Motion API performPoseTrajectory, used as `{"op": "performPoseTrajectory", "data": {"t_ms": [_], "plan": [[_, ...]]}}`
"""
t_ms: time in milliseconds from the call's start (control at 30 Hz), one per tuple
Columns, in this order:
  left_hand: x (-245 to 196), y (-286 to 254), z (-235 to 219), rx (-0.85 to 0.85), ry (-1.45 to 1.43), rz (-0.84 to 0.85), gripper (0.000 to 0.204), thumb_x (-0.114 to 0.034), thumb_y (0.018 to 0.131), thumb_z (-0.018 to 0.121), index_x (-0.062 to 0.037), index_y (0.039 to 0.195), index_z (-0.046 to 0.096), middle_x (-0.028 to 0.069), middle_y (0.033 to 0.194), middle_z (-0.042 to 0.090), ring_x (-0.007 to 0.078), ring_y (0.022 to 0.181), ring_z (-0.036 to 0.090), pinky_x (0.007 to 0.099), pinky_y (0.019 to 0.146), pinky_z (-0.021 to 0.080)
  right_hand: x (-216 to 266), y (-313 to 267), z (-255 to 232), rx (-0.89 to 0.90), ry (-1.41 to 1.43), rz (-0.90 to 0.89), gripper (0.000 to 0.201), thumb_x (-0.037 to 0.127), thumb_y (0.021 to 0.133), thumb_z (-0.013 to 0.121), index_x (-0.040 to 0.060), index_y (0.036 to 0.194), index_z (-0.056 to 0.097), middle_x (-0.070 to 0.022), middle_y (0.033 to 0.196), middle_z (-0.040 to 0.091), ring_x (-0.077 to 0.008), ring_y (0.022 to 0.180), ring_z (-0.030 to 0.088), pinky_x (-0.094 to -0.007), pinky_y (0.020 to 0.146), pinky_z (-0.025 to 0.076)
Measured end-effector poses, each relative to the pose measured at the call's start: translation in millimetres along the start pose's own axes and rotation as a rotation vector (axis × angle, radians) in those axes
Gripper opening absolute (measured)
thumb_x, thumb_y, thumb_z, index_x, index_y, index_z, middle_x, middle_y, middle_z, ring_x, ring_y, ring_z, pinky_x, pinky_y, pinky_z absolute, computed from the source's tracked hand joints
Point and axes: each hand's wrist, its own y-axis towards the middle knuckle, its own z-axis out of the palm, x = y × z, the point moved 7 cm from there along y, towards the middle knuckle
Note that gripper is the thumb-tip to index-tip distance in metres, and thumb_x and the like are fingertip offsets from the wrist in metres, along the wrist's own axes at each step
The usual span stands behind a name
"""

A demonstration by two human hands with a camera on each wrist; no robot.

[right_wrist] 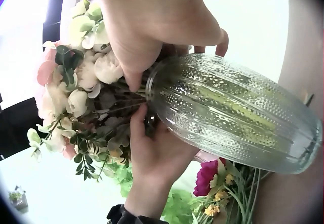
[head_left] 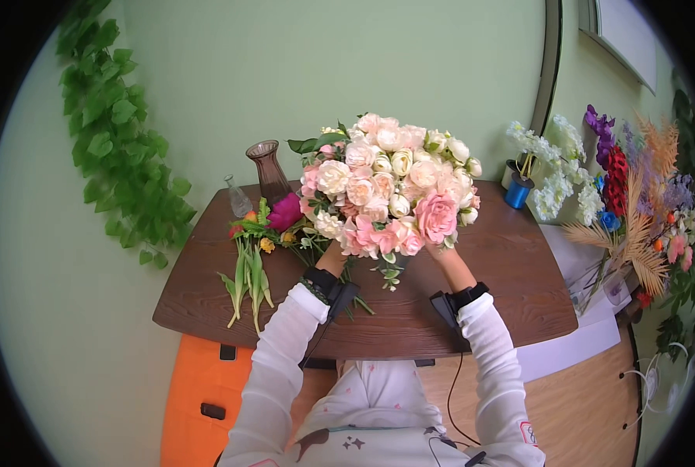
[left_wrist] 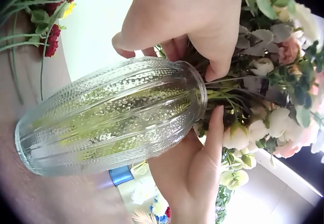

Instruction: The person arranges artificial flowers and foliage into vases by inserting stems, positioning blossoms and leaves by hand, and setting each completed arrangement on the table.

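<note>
A big bouquet [head_left: 386, 187] of pink, peach and cream roses stands in a ribbed clear glass vase [left_wrist: 111, 117], whose base rests on the brown table [head_left: 511, 272]. In the head view the blooms hide the vase. My left hand [left_wrist: 172, 46] curls round the vase's neck from one side, thumb by the mouth where the stems enter. My right hand [right_wrist: 152, 21] grips the neck from the other side, its fingers wrapped behind the glass [right_wrist: 233, 117]. In the head view both hands, left [head_left: 332, 257] and right [head_left: 445, 257], reach up under the blooms.
Loose tulips and small flowers [head_left: 250, 265] lie at the table's left, with a magenta bloom [head_left: 285, 212], a brown glass vase [head_left: 269, 167] and a small clear bottle [head_left: 238, 198] behind. A blue pot [head_left: 519, 191] and bunches of artificial flowers [head_left: 635, 202] stand at the right.
</note>
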Motion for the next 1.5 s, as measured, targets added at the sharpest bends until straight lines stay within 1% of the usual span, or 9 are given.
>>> {"op": "performPoseTrajectory", "data": {"t_ms": [33,233,267,500,933,1067,1133,1333,1500], "plan": [[-7.7,1.0,-0.6,0.017,-0.053,-0.032,0.043,0.002,0.081,0.042,-0.0018,0.124,0.040,0.0111,0.123,0.046,0.0238,0.114,0.043,0.0303,0.095,0.033,-31.3,-13.7,15.2,0.144,0.059,0.202,0.070,0.018,0.074,0.068,0.0013,0.129,0.029,-0.0133,0.125,0.042,-0.0251,0.116,0.042,-0.0354,0.096,0.034],[-5.9,-2.8,4.3,-0.067,-0.173,0.018,0.036,-0.019,0.090,0.041,-0.0074,0.124,0.043,0.0107,0.124,0.046,0.0252,0.115,0.043,0.0328,0.097,0.034,-23.8,-8.6,13.7,0.094,0.086,0.221,0.067,0.019,0.074,0.067,0.0019,0.128,0.031,-0.0136,0.125,0.041,-0.0250,0.117,0.041,-0.0355,0.097,0.033],[-11.0,-3.6,1.9,-0.057,-0.176,-0.026,0.036,-0.020,0.090,0.042,-0.0072,0.123,0.043,0.0111,0.123,0.047,0.0253,0.114,0.044,0.0329,0.096,0.034,-16.0,-64.5,-20.3,0.082,0.091,0.225,0.067,0.019,0.074,0.067,0.0020,0.128,0.031,-0.0137,0.125,0.041,-0.0250,0.117,0.040,-0.0355,0.097,0.033],[-79.5,0.0,-30.2,-0.185,-0.384,-0.025,0.037,-0.021,0.089,0.044,-0.0065,0.123,0.044,0.0114,0.122,0.048,0.0263,0.113,0.045,0.0331,0.095,0.035,-12.1,-6.7,11.9,-0.007,0.115,0.272,0.064,0.020,0.074,0.065,0.0028,0.127,0.034,-0.0142,0.125,0.040,-0.0248,0.118,0.038,-0.0357,0.099,0.031],[-13.3,-6.9,0.0,-0.053,-0.296,-0.120,0.040,-0.020,0.087,0.049,-0.0061,0.124,0.042,0.0099,0.124,0.046,0.0236,0.114,0.045,0.0322,0.095,0.036,33.7,-3.7,-54.0,-0.384,0.271,0.416,0.069,0.020,0.070,0.068,0.0013,0.127,0.034,-0.0187,0.130,0.032,-0.0278,0.122,0.033,-0.0382,0.101,0.027],[-7.1,-6.2,2.8,-0.040,-0.309,-0.129,0.040,-0.019,0.087,0.049,-0.0057,0.124,0.043,0.0100,0.124,0.047,0.0237,0.114,0.045,0.0323,0.095,0.036,63.6,19.0,-95.1,-0.496,0.078,0.149,0.077,0.013,0.067,0.073,0.0035,0.130,0.029,-0.0199,0.133,0.030,-0.0297,0.114,0.040,-0.0369,0.094,0.036],[-3.1,-8.7,4.5,-0.031,-0.316,-0.134,0.040,-0.019,0.087,0.049,-0.0055,0.124,0.043,0.0100,0.124,0.047,0.0237,0.114,0.045,0.0323,0.095,0.036,82.8,38.5,-102.0,-0.294,-0.233,-0.002,0.069,0.009,0.064,0.072,0.0056,0.124,0.039,-0.0187,0.131,0.032,-0.0313,0.114,0.040,-0.0389,0.090,0.039],[4.7,-5.0,8.6,-0.020,-0.327,-0.156,0.039,-0.018,0.087,0.049,-0.0048,0.124,0.043,0.0102,0.123,0.047,0.0237,0.114,0.045,0.0324,0.094,0.036,83.2,60.5,-112.0,-0.172,-0.297,-0.079,0.055,0.002,0.061,0.069,0.0063,0.112,0.050,-0.0133,0.098,0.056,-0.0267,0.083,0.055,-0.0340,0.072,0.046],[10.1,-2.6,11.6,-0.016,-0.330,-0.175,0.039,-0.018,0.087,0.049,-0.0043,0.123,0.043,0.0104,0.123,0.048,0.0238,0.114,0.045,0.0325,0.094,0.035,54.8,61.2,-115.7,-0.206,-0.037,0.295,0.030,0.004,0.071,0.063,0.0017,0.099,0.053,-0.0087,0.084,0.057,-0.0150,0.070,0.055,-0.0263,0.062,0.046]]}}
